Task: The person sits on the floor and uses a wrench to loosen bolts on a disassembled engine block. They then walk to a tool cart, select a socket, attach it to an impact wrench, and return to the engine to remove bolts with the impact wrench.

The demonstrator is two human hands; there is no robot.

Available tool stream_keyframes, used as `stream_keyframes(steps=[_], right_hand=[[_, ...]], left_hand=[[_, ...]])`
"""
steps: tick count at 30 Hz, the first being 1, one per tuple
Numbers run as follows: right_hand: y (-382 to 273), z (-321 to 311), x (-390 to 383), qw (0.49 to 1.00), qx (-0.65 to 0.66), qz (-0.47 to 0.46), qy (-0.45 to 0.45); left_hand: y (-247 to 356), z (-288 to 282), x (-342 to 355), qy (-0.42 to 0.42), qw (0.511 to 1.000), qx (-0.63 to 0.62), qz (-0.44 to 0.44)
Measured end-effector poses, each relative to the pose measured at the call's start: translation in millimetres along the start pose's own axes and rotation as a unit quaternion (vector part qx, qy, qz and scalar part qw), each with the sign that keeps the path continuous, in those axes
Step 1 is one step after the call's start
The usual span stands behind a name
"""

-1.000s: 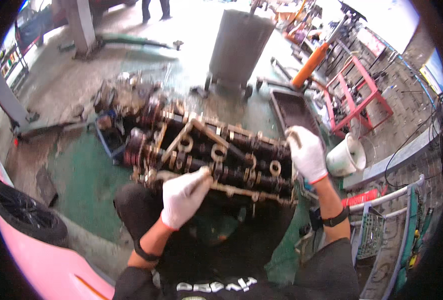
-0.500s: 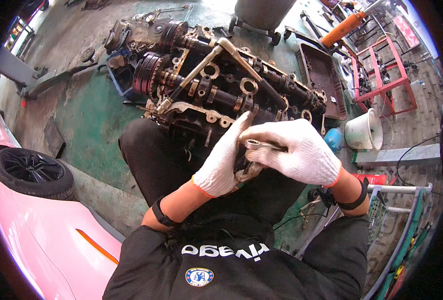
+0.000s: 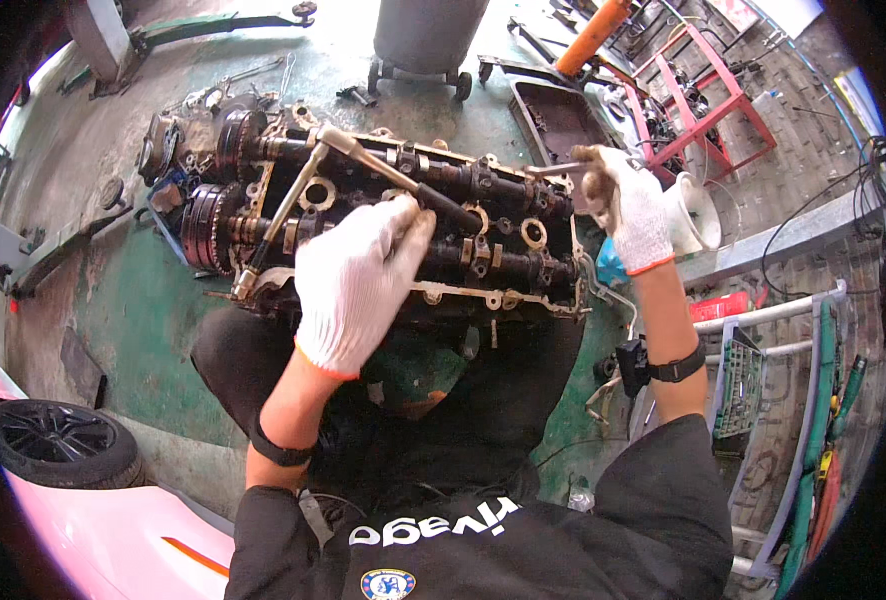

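A cylinder head [image 3: 403,262] with two dark camshafts lies in front of my knees. Across its top rests a ratchet [image 3: 368,158] with a dark grip, joined to a long extension bar [image 3: 288,205] that ends in a socket near the front left edge. My left hand [image 3: 353,275], in a white knit glove, reaches over the camshafts with its fingers pressed together beside the ratchet's grip; what they pinch, if anything, is hidden. Raised past the right end of the head, my gloved right hand [image 3: 623,205] is closed on a small ring spanner [image 3: 555,170], which points left.
Beyond the head stand a grey wheeled drum [image 3: 428,45], a dark tray [image 3: 553,125] and a red frame [image 3: 708,125]. A white bucket [image 3: 698,212] and a tool cart [image 3: 763,320] are at right. A wheel [image 3: 58,440] and pink car panel [image 3: 113,530] lie left.
My hands have parted: the left moved left and forward over the camshafts, the right moved away to the right and up with the spanner. The view has shifted too.
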State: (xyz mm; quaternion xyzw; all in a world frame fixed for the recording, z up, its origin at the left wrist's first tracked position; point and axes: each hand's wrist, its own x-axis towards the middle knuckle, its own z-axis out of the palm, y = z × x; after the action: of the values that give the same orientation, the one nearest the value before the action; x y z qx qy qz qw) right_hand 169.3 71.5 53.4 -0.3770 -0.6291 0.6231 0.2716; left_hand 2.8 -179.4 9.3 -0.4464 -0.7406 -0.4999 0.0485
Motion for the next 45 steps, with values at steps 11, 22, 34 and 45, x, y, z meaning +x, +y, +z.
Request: stream_keyframes(steps=[11,22,34,45], right_hand=[[42,-13,18,0.970,0.230,0.052,-0.050],[69,-13,-12,0.963,0.246,0.075,-0.087],[37,18,-61,0.993,-0.037,0.101,-0.037],[53,60,-77,0.804,-0.507,-0.308,0.039]], left_hand=[[-33,22,39,-0.036,0.985,0.154,0.064],[-39,29,34,-0.037,0.956,0.265,0.118],[-34,27,32,-0.046,0.957,0.269,0.096],[-39,25,29,-0.058,0.958,0.259,0.112]])
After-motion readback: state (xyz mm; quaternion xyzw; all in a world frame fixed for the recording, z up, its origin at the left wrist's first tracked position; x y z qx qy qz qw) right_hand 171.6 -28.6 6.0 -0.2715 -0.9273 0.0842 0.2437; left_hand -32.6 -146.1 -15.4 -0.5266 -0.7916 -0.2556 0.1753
